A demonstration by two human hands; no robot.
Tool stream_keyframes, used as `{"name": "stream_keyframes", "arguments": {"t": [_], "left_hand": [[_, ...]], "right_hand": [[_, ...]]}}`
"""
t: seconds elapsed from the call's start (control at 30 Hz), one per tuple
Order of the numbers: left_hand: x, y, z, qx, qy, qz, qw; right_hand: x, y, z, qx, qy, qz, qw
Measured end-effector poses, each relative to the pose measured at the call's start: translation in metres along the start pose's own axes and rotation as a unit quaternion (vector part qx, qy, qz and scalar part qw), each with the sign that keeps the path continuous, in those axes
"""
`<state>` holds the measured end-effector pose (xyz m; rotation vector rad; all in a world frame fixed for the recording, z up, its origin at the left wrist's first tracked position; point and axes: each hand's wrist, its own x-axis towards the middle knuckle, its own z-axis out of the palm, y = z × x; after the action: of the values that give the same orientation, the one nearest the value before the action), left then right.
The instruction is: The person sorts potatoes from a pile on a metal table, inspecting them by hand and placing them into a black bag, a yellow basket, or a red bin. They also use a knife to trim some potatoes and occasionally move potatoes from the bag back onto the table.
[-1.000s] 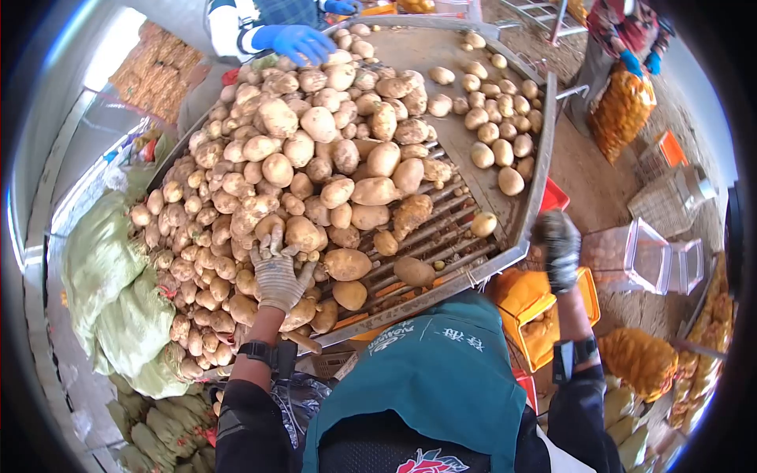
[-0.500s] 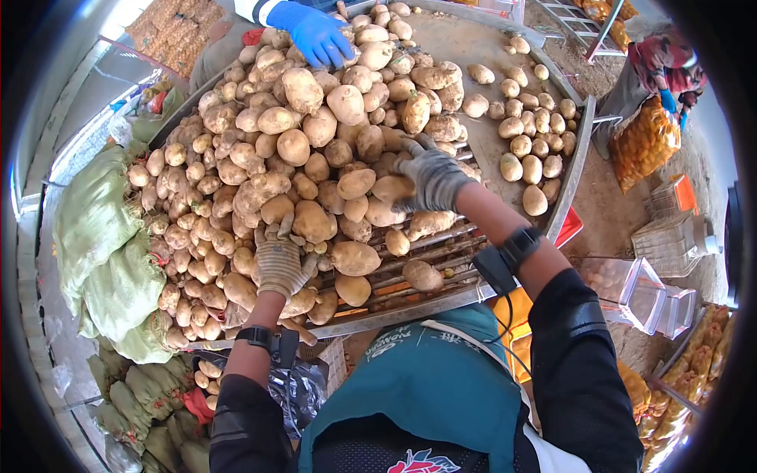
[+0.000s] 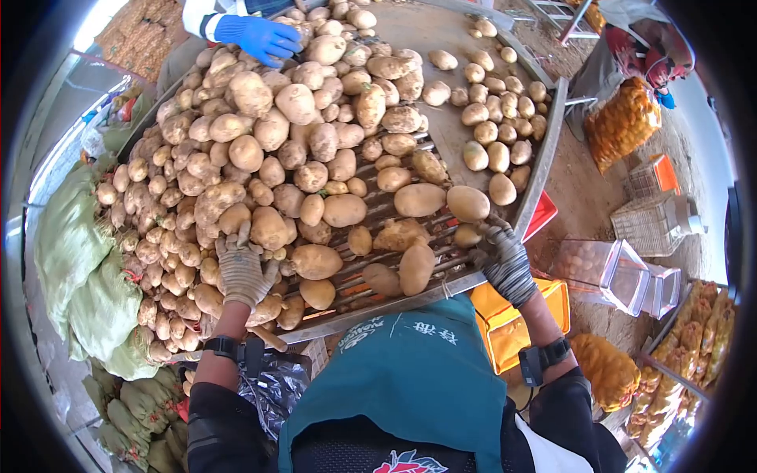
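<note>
A large heap of soil-dusted potatoes (image 3: pixel 246 154) covers the left and middle of a metal-edged sorting table. My left hand (image 3: pixel 243 270), in a striped knit glove, lies against the heap's near side with fingers apart, touching potatoes. At the table's right front edge, my right hand (image 3: pixel 505 262) is in a similar grey glove, its fingers stretched toward a small potato (image 3: pixel 467 235). A larger potato (image 3: pixel 468 203) lies just beyond it. Between my hands, loose potatoes, including an oblong potato (image 3: pixel 417 268), rest on the slatted grate (image 3: pixel 351 293).
A co-worker's blue-gloved hand (image 3: pixel 264 39) is at the heap's far side. Smaller potatoes (image 3: pixel 493 110) lie on the flat right part. Green sacks (image 3: pixel 75 252) stand left, a yellow-orange bin (image 3: pixel 501 331) sits below the right edge, and another person handles a net sack (image 3: pixel 623 124).
My right hand has moved from the heap's middle to the right front edge. Several potatoes shifted right across the grate, baring slats. The view shifted; my left hand stays at the heap.
</note>
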<state>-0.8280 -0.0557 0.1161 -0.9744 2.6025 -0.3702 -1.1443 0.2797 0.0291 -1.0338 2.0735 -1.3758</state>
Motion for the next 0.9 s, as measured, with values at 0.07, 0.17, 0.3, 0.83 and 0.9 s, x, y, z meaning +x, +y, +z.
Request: {"name": "stream_keyframes", "arguments": {"t": [0.07, 0.17, 0.3, 0.83, 0.9], "left_hand": [[0.001, -0.004, 0.008, -0.009, 0.017, 0.008, 1.0], [0.002, -0.002, 0.007, 0.009, -0.007, -0.005, 1.0], [-0.003, -0.001, 0.004, 0.039, -0.002, 0.011, 0.999], [-0.002, 0.002, -0.001, 0.014, 0.007, -0.005, 1.0], [-0.002, 0.0, 0.006, -0.002, 0.035, 0.002, 0.999]], "right_hand": [[0.001, -0.003, -0.009, 0.024, 0.015, 0.033, 0.999], [0.021, -0.014, -0.004, 0.031, 0.042, 0.08, 0.995], [0.062, -0.009, 0.007, -0.156, 0.092, -0.007, 0.983], [0.044, -0.038, 0.014, 0.733, -0.066, 0.232, 0.637], [0.031, -0.051, 0.025, 0.724, -0.03, 0.219, 0.654]]}}
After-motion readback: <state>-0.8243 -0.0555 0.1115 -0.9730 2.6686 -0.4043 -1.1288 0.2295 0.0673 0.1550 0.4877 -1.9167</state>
